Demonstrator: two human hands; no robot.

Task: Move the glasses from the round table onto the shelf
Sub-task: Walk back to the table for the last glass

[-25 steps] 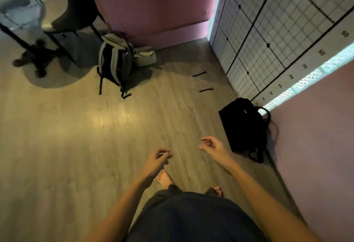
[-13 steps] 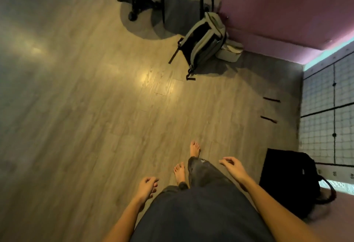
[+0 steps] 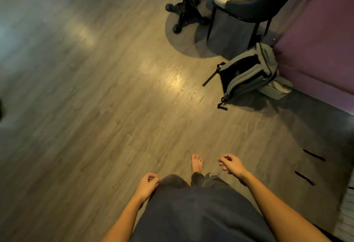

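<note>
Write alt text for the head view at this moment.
Both hands, left hand and right hand, hang empty and loosely curled over a wood floor. Ahead stand a black table base, a chair and a grey backpack; no glasses show.

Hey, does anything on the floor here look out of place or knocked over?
A grey backpack leans open against the pink wall, straps trailing on the floor, and two black strips lie loose nearby. Nothing looks spilled or broken.

One chair (image 3: 254,2) — two bags (image 3: 249,75) — two hands (image 3: 230,165).
</note>
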